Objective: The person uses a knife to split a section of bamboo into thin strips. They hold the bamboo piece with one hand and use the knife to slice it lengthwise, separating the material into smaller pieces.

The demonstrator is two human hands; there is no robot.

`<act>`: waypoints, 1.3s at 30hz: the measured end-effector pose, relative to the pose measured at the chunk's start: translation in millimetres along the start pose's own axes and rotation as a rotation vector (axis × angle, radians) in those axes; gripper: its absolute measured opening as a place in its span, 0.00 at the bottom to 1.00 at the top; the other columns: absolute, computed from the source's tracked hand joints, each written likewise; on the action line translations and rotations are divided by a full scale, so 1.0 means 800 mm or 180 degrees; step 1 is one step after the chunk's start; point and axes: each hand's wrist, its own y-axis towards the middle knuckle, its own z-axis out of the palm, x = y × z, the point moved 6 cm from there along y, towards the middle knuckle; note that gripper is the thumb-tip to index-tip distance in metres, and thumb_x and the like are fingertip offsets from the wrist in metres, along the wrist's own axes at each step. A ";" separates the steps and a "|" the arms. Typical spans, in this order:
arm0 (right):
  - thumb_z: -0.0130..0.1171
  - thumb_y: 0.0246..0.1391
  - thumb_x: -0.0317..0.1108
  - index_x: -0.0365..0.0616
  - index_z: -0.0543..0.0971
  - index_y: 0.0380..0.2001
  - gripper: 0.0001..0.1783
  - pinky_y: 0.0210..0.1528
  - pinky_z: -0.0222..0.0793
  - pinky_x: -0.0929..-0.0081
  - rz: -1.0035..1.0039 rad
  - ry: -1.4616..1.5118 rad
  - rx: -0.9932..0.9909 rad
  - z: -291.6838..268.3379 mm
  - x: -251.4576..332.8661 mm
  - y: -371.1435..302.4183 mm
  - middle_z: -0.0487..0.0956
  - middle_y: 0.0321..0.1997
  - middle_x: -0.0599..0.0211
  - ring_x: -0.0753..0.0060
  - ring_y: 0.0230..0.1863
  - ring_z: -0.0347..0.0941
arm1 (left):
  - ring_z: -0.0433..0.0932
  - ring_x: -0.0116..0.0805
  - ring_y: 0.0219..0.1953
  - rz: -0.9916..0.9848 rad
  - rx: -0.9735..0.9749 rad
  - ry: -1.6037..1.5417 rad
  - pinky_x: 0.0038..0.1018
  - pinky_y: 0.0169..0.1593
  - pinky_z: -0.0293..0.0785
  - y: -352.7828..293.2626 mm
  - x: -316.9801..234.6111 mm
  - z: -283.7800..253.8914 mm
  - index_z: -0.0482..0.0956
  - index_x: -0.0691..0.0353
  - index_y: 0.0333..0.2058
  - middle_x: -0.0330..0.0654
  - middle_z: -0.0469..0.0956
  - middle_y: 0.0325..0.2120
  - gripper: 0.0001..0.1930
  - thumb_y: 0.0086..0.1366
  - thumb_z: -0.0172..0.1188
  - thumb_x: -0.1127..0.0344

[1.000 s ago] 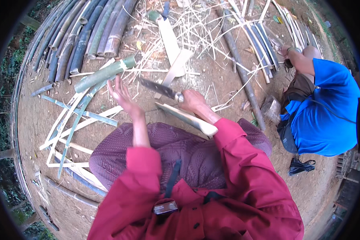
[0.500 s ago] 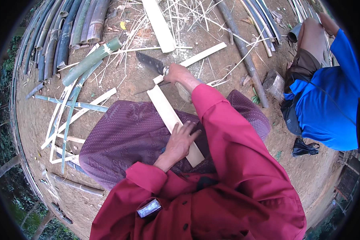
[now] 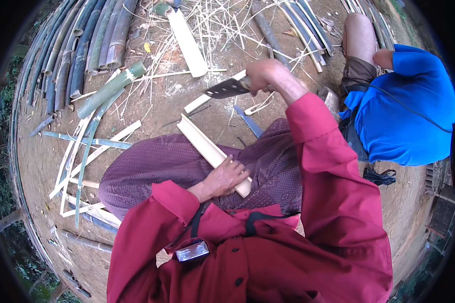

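Observation:
My right hand (image 3: 269, 77) is raised, wrapped round the handle of a knife (image 3: 226, 89) with a broad dark blade with holes in it. The blade points left, in the air beyond my lap. Across my purple patterned cloth lies a pale split bamboo piece (image 3: 203, 145), its channelled side showing. My left hand (image 3: 224, 179) is closed over the near end of this piece. Another pale bamboo strip (image 3: 196, 104) lies on the ground past its far end, partly behind the blade.
A blue saw blade (image 3: 249, 121) lies beyond my lap. Left of it are a green bamboo length (image 3: 111, 91) and split strips. A wide split bamboo piece (image 3: 188, 44) and shavings lie ahead, bamboo poles (image 3: 117, 43) far left. A person in blue (image 3: 407, 118) sits at right.
My right hand has lifted the knife up and to the right, off the ground strip. My left hand has closed on the bamboo piece, which has turned slightly. The saw blade has come into view.

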 end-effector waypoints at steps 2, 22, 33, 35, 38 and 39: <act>0.69 0.41 0.41 0.43 0.82 0.36 0.19 0.37 0.75 0.69 0.0122 -0.0553 -0.0015 0.016 -0.019 -0.004 0.82 0.35 0.60 0.67 0.36 0.80 | 0.67 0.45 0.55 -0.0274 -0.0512 -0.0352 0.47 0.65 0.55 0.002 0.017 -0.047 0.65 0.61 0.54 0.48 0.69 0.47 0.38 0.41 0.69 0.61; 0.66 0.42 0.39 0.39 0.81 0.33 0.17 0.27 0.73 0.71 0.0301 0.0496 -0.0402 0.070 -0.016 -0.097 0.80 0.23 0.64 0.68 0.24 0.77 | 0.71 0.31 0.54 -0.1807 -0.3210 -0.3247 0.34 0.62 0.61 -0.226 0.254 -0.314 0.70 0.62 0.56 0.40 0.75 0.51 0.26 0.59 0.62 0.62; 0.56 0.50 0.32 0.39 0.65 0.47 0.22 0.23 0.73 0.71 -0.1568 0.2966 -0.2759 -0.004 0.228 -0.185 0.77 0.30 0.53 0.69 0.23 0.74 | 0.77 0.26 0.41 -0.1713 -0.3262 -0.3321 0.27 0.49 0.70 -0.238 0.318 -0.280 0.79 0.64 0.44 0.39 0.81 0.39 0.15 0.60 0.64 0.63; 0.57 0.51 0.35 0.40 0.66 0.45 0.20 0.21 0.71 0.69 -0.1635 0.2887 -0.2872 -0.024 0.257 -0.175 0.76 0.24 0.55 0.67 0.21 0.74 | 0.77 0.25 0.40 -0.1752 -0.3122 -0.3271 0.26 0.47 0.71 -0.240 0.317 -0.275 0.79 0.65 0.43 0.39 0.81 0.38 0.15 0.60 0.64 0.63; 0.58 0.53 0.37 0.39 0.66 0.43 0.19 0.21 0.68 0.65 -0.1591 0.2739 -0.2959 -0.042 0.288 -0.177 0.75 0.18 0.56 0.61 0.19 0.75 | 0.77 0.24 0.37 -0.1898 -0.2934 -0.3170 0.25 0.44 0.72 -0.244 0.317 -0.274 0.79 0.66 0.43 0.40 0.82 0.35 0.16 0.59 0.65 0.63; 0.58 0.53 0.38 0.39 0.67 0.42 0.19 0.21 0.67 0.63 -0.1552 0.2686 -0.2972 -0.045 0.295 -0.177 0.74 0.16 0.56 0.58 0.19 0.75 | 0.77 0.24 0.36 -0.1948 -0.2950 -0.3145 0.25 0.43 0.72 -0.244 0.315 -0.272 0.79 0.67 0.43 0.40 0.82 0.34 0.16 0.59 0.65 0.63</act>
